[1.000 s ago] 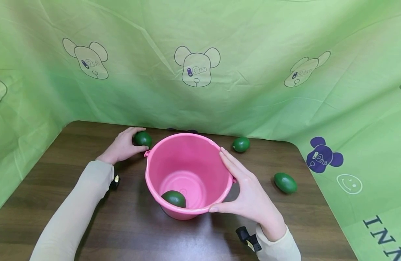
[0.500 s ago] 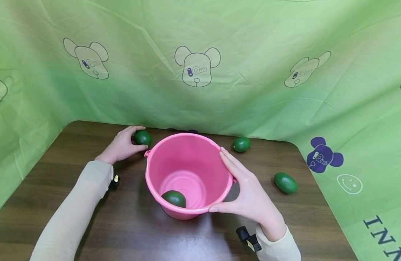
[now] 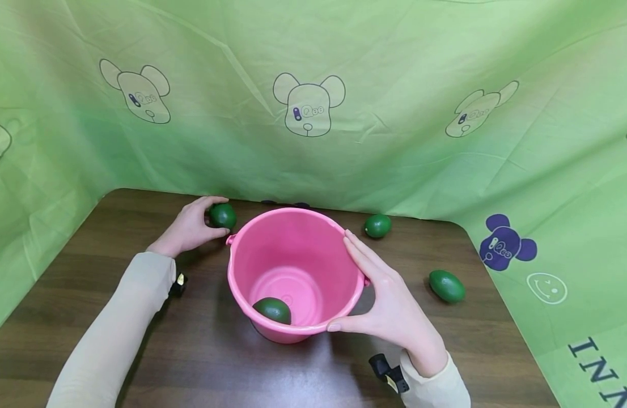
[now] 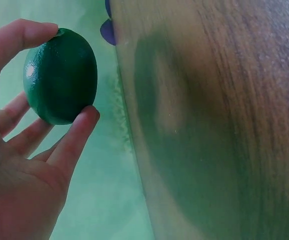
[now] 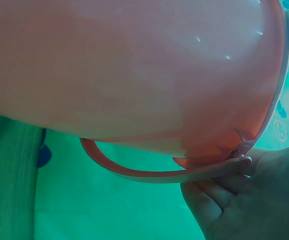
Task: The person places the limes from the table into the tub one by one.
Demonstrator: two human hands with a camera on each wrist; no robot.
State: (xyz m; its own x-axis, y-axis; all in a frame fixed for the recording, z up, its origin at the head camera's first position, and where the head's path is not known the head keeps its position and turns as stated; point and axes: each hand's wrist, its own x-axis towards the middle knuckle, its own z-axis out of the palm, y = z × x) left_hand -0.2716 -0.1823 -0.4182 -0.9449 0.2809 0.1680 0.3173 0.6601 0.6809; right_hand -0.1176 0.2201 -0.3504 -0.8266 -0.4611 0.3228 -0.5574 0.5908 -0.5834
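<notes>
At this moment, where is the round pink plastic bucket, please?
In the head view, the round pink plastic bucket is near the centre, between the left grip and the right grip, which holds its right side.

On the green cloth (image 3: 385, 164), dark letters reading "INN" (image 3: 599, 369) were printed at the lower right, below a winking smiley face (image 3: 546, 288), and lettering resembling "Qee" was borne by pale bear heads (image 3: 308, 110) and a purple bear head (image 3: 500, 245).
</notes>
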